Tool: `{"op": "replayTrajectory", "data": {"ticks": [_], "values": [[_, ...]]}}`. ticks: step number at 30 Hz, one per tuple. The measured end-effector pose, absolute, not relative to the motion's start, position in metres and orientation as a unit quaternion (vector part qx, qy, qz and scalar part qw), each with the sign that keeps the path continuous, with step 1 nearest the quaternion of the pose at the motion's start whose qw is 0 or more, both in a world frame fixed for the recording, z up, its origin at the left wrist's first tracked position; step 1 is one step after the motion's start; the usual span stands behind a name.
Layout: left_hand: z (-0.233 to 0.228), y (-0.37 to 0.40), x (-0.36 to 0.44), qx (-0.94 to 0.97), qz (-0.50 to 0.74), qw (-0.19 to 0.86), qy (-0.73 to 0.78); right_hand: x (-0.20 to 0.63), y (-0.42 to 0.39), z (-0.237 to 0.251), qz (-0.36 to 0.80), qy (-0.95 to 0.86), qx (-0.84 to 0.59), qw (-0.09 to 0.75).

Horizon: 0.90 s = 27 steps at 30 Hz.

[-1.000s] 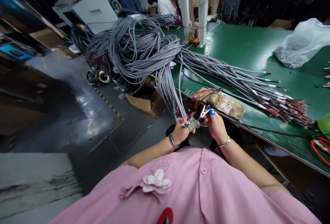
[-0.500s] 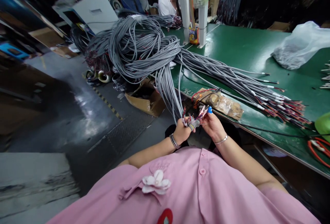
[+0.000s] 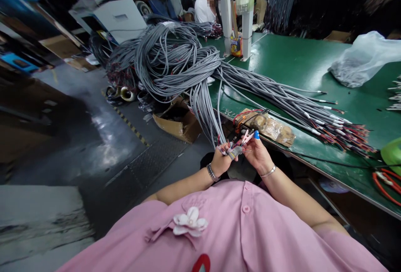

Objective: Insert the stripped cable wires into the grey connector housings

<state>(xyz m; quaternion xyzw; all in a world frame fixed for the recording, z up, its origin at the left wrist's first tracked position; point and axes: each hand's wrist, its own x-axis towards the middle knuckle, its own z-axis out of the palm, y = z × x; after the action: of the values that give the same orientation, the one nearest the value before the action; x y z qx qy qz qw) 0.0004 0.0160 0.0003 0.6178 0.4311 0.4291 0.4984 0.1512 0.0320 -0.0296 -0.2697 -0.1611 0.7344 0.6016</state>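
My left hand grips the stripped ends of a grey cable bundle that hangs off the green table; thin red and coloured wires fan out above a taped thumb. My right hand, with a blue cap on one fingertip, pinches a few of those thin wires right next to the left hand. Both hands are held close together in front of my pink shirt, just below the table's front edge.
A large pile of grey cables covers the table's left end and fans out rightward to stripped ends. A wrapped brown pad, a clear plastic bag, white posts, a cardboard box and a seated person are around.
Both hands stay together on the wire ends, shifting slightly; the right fingers moved a little along the wires. The view tilted slightly.
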Motion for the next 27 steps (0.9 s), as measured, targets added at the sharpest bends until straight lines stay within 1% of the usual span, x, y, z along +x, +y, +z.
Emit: {"op": "replayTrajectory", "data": {"ticks": [7, 11, 16, 20, 27], "values": [[-0.003, 0.016, -0.003, 0.644, 0.413, 0.49, 0.419, 0.159, 0.03, -0.03, 0.769, -0.126, -0.239, 0.579], [-0.004, 0.014, -0.007, 0.664, 0.405, 0.461, 0.427, 0.164, 0.029, -0.032, 0.782, -0.136, -0.225, 0.565], [-0.004, 0.006, -0.014, 0.656, 0.432, 0.434, 0.442, 0.166, 0.028, -0.032, 0.789, -0.158, -0.224, 0.551], [0.0, 0.004, -0.014, 0.64, 0.451, 0.43, 0.45, 0.165, 0.028, -0.027, 0.766, -0.183, -0.259, 0.558], [0.005, 0.01, -0.005, 0.656, 0.432, 0.438, 0.437, 0.161, 0.027, -0.023, 0.735, -0.203, -0.287, 0.58]]}}
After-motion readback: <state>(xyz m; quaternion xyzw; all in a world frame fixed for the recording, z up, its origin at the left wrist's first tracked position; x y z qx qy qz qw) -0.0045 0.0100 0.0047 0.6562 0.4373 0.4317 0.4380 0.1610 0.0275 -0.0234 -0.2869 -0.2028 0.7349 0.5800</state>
